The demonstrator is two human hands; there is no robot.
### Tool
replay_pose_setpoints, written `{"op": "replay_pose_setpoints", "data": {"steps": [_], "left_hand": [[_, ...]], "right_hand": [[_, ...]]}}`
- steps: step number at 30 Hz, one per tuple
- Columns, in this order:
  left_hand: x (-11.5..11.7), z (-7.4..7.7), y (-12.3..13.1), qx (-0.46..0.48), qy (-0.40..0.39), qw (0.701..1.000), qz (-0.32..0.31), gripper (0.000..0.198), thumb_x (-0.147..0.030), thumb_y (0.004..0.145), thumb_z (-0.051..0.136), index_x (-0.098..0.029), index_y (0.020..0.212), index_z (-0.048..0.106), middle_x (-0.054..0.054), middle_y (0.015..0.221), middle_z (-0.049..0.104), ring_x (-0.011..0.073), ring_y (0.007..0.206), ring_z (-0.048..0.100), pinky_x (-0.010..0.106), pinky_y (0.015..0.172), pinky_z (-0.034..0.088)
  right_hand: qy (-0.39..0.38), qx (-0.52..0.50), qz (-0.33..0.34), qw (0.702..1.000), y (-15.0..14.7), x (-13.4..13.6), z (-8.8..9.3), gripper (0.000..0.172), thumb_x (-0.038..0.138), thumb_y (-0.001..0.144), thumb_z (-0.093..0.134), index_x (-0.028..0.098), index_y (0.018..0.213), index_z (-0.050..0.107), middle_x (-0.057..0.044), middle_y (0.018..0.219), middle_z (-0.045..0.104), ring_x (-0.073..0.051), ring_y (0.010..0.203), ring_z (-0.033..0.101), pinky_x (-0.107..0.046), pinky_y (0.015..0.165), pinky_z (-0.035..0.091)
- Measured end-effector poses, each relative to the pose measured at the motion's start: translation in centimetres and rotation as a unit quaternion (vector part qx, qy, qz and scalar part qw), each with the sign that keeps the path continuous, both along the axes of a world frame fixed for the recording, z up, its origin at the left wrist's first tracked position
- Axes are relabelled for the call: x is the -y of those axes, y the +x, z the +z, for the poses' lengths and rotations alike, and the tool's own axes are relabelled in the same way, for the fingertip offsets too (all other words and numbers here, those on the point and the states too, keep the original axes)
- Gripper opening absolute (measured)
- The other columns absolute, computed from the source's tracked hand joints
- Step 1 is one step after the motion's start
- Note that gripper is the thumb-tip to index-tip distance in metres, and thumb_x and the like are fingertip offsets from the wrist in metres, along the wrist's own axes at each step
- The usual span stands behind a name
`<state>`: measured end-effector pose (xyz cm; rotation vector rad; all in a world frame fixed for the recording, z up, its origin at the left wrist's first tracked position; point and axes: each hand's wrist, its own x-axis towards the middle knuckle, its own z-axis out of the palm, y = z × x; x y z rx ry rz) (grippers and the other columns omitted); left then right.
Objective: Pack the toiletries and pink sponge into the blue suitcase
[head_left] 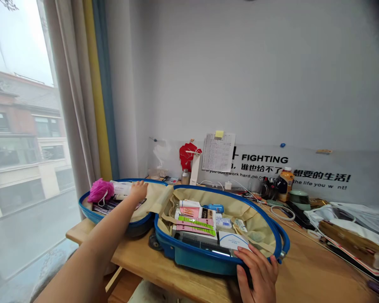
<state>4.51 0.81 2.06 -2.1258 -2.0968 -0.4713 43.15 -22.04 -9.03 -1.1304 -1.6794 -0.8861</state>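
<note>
A blue suitcase (185,259) lies spread wide on the desk, both halves lined in cream. My left hand (138,191) reaches into its left half, beside a white packet (121,188); the fingertips are partly hidden, so I cannot tell what they touch. A magenta mesh bath puff (101,190) lies at that half's far left. My right hand (259,269) rests, fingers spread, on the front rim of the right half, close to a white box (233,240). Pink-and-green packets (196,225), a small blue bottle (215,208) and a tissue pack (223,221) fill that half.
The wooden desk (306,269) runs along a wall. On its right are an orange-capped bottle (285,184), a green-lidded jar (299,198), a coiled white cable (282,213) and a brown pouch (350,235). Curtains (78,84) hang beside the window at left.
</note>
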Motion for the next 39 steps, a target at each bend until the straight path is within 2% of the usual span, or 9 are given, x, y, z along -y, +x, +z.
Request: {"op": "replay_pose_setpoints", "data": {"steps": [3,6,10,15,24,28,33,36,39], "left_hand": [[0.7,-1.3,-3.9,-0.037,-0.052,0.998,0.028,0.036,-0.036,0.090,0.058,-0.017,0.120,0.056,0.010,0.127,0.056,0.0235,0.112,0.056,0.048,0.094,0.049],[0.7,-2.5,-5.6,-0.063,-0.093,0.992,0.058,0.035,-0.036,0.090,0.058,-0.016,0.119,0.057,0.009,0.123,0.058,0.0222,0.108,0.058,0.046,0.091,0.051],[-0.2,-3.5,-6.1,-0.083,-0.111,0.986,0.097,0.036,-0.036,0.091,0.058,-0.016,0.121,0.056,0.010,0.125,0.057,0.0231,0.110,0.057,0.046,0.092,0.050],[-0.8,-3.6,-6.9,-0.087,-0.134,0.974,0.159,0.038,-0.037,0.090,0.058,-0.017,0.122,0.055,0.010,0.127,0.055,0.0247,0.113,0.056,0.049,0.094,0.048],[0.2,-3.5,-7.3,-0.066,-0.154,0.962,0.214,0.039,-0.037,0.090,0.058,-0.017,0.124,0.054,0.010,0.131,0.054,0.0259,0.117,0.053,0.051,0.097,0.046],[1.3,-2.9,-6.7,-0.054,-0.125,0.962,0.236,0.039,-0.038,0.091,0.056,-0.017,0.124,0.054,0.011,0.129,0.054,0.0250,0.114,0.055,0.049,0.094,0.048],[2.0,0.2,-3.9,-0.043,-0.044,0.985,0.160,0.041,-0.038,0.095,0.047,-0.015,0.129,0.048,0.013,0.126,0.055,0.0250,0.112,0.056,0.045,0.092,0.047],[2.0,3.1,-0.1,-0.043,-0.014,0.998,0.040,0.041,-0.030,0.097,0.035,-0.016,0.135,0.041,0.017,0.128,0.055,0.0275,0.117,0.055,0.040,0.092,0.045],[2.4,5.1,5.2,-0.042,-0.042,0.992,-0.111,0.045,-0.039,0.094,0.040,-0.023,0.136,0.040,0.011,0.125,0.061,0.0255,0.110,0.060,0.034,0.088,0.046]], "right_hand": [[0.000,0.000,0.004,1.000,0.0,0.1,0.1,0.022,0.029,0.089,0.044,0.026,0.104,0.060,-0.002,0.097,0.070,-0.022,0.102,0.061,-0.044,0.111,0.018],[0.008,-0.003,0.012,1.000,-0.2,0.2,0.4,0.023,0.028,0.090,0.044,0.026,0.106,0.060,-0.002,0.096,0.069,-0.022,0.102,0.061,-0.044,0.111,0.018],[0.010,-0.007,0.012,1.000,-0.4,0.2,0.5,0.024,0.028,0.090,0.044,0.025,0.106,0.061,-0.002,0.096,0.069,-0.022,0.102,0.061,-0.044,0.110,0.020],[-0.005,0.005,0.003,1.000,-0.1,0.2,0.0,0.022,0.028,0.090,0.045,0.025,0.104,0.061,-0.002,0.098,0.069,-0.023,0.104,0.060,-0.045,0.111,0.019],[0.007,-0.003,0.009,1.000,-0.4,0.3,0.4,0.020,0.026,0.089,0.045,0.025,0.102,0.060,-0.002,0.096,0.069,-0.022,0.104,0.060,-0.044,0.111,0.019],[0.001,-0.009,0.003,1.000,-0.6,0.5,0.7,0.022,0.027,0.090,0.043,0.025,0.101,0.062,-0.001,0.096,0.070,-0.021,0.104,0.060,-0.043,0.110,0.020],[0.006,-0.011,0.009,1.000,-0.7,0.6,0.9,0.021,0.026,0.091,0.043,0.024,0.100,0.062,-0.002,0.096,0.069,-0.021,0.106,0.057,-0.043,0.111,0.020],[0.007,-0.013,0.009,1.000,-0.7,0.5,0.8,0.021,0.026,0.091,0.043,0.024,0.100,0.061,-0.002,0.096,0.069,-0.021,0.105,0.058,-0.043,0.111,0.020],[0.002,-0.014,0.001,1.000,-0.7,0.5,0.6,0.022,0.028,0.092,0.042,0.025,0.102,0.061,-0.002,0.097,0.069,-0.021,0.104,0.059,-0.044,0.111,0.020]]}}
